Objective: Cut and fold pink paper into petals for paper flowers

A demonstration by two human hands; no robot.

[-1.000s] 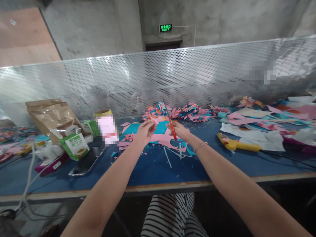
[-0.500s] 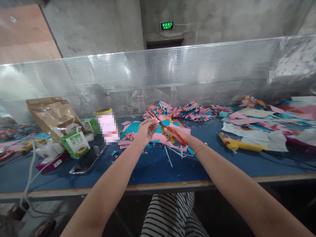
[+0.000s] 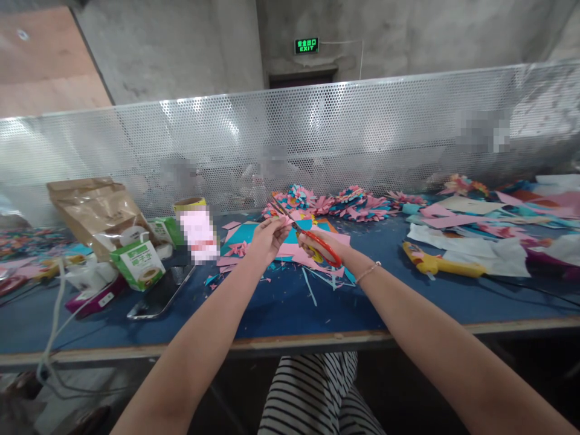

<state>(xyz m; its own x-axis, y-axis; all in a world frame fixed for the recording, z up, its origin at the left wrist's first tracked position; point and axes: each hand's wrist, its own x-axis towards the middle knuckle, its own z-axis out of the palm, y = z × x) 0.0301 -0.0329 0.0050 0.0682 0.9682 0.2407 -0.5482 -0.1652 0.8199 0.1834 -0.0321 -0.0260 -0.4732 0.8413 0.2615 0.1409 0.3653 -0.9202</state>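
My left hand (image 3: 270,237) pinches a small piece of pink paper (image 3: 287,221), partly covered by the fingers. My right hand (image 3: 324,244) is closed around scissors (image 3: 333,255) with red and yellow handles. Their dark blades point up and left, right at the pink piece; whether they touch it I cannot tell. Beneath both hands lie a blue sheet (image 3: 247,234) and cut pink paper (image 3: 308,256), with thin light-blue strips (image 3: 310,287) in front. Behind the hands sit layered paper flowers (image 3: 357,204) in pink, blue and orange.
A yellow glue gun (image 3: 441,264) with a black cord lies to the right, near white tissue (image 3: 475,254) and paper scraps. On the left are a phone (image 3: 161,293), a green-and-white carton (image 3: 138,266) and a brown paper bag (image 3: 97,211). A perforated metal screen (image 3: 344,133) stands behind the table.
The scissors have swung from nearly upright to a left-leaning slant, their blades now at the pink paper. My left hand has barely moved. Over the last half second the blades have drawn closer together.
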